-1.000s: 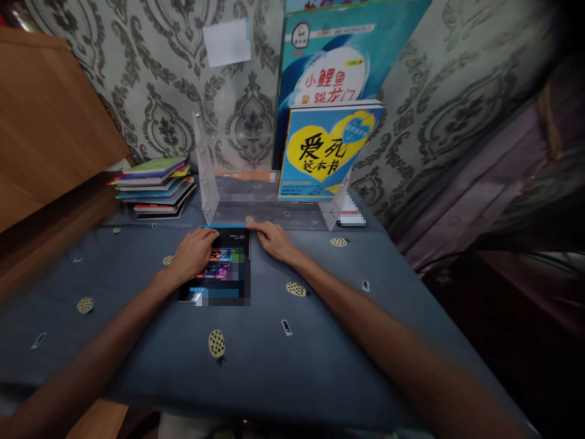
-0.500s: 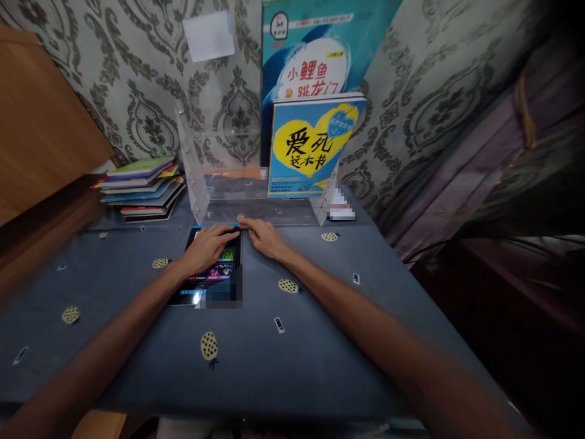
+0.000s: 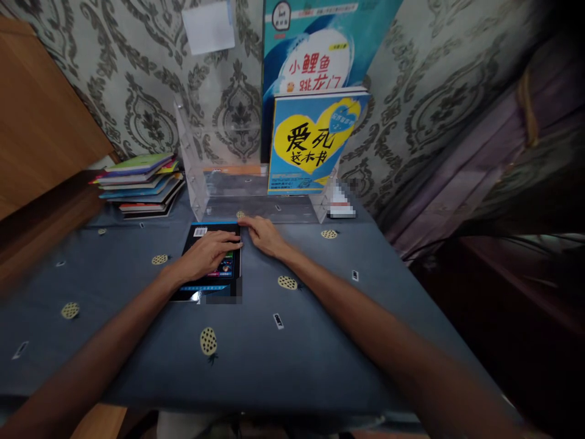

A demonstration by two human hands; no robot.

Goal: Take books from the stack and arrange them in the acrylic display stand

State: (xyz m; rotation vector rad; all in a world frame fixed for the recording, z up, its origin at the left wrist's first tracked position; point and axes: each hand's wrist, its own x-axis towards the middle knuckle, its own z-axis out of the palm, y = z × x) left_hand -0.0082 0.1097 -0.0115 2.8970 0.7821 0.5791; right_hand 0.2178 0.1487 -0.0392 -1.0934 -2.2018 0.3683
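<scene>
Blue-grey tablecloth [image 3: 249, 366], one black book [image 3: 227, 268], left hand [image 3: 208, 253] flat atop, right hand [image 3: 266, 236], grip unclear

The black book [image 3: 223, 268] has a smooth, glossy cover that catches a pale glare at its near edge, against the matt blue-grey cloth [image 3: 256, 366] of the counter. On the far side, the stand [image 3: 192, 174] looks like clear, smooth plastic, and the blue-and-yellow book [image 3: 315, 146] has a smooth printed paper cover. The panel [image 3: 46, 110] at far left is smooth, grained wood; the curtain [image 3: 479, 164] at right is matt, folded cloth.
</scene>
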